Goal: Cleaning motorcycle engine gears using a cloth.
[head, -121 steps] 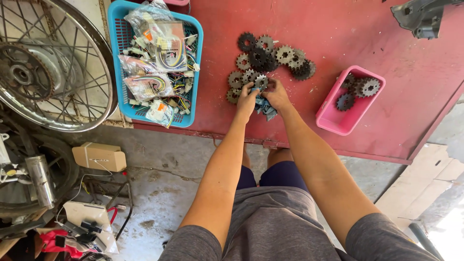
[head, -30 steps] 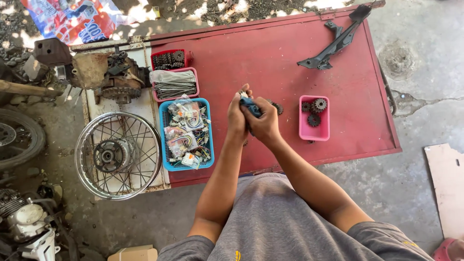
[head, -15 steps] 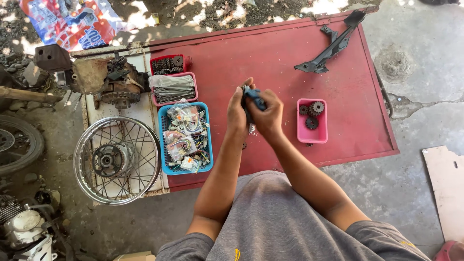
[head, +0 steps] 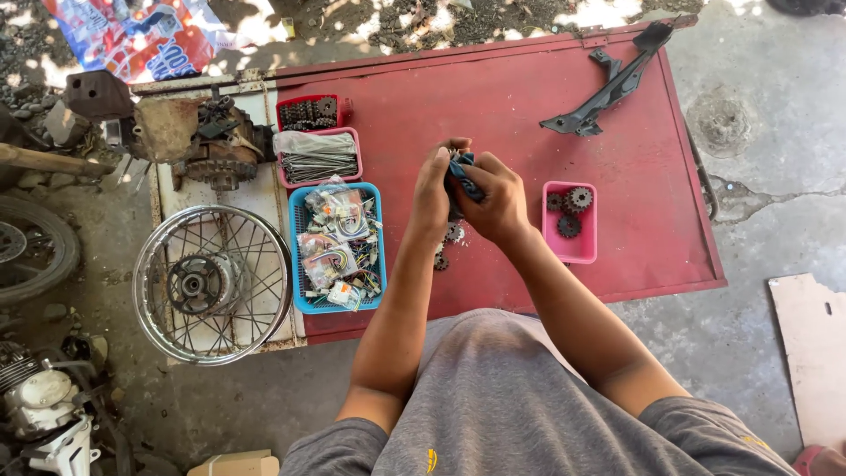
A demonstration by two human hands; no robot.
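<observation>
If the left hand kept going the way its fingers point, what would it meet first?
Probably bare red board. The left hand points up the picture, away from the person, and nothing lies in that line before the far edge; its height above the board is unclear.

Seen from above: two bare forearms reaching forward from short grey sleeves, angling inward and meeting ahead of the chest. Left hand (head: 432, 196) raised with its back toward the camera, fingers curled and closed, thumb side pressed toward the other hand. Right hand (head: 493, 201) just beside it and touching, knuckles up, fingers bent and wrapped shut, wrist slightly flexed. Elbows bent and spread apart, the left closer to the torso, the right further out. Both hands clasped tightly together, fingertips mostly hidden between the palms.
</observation>
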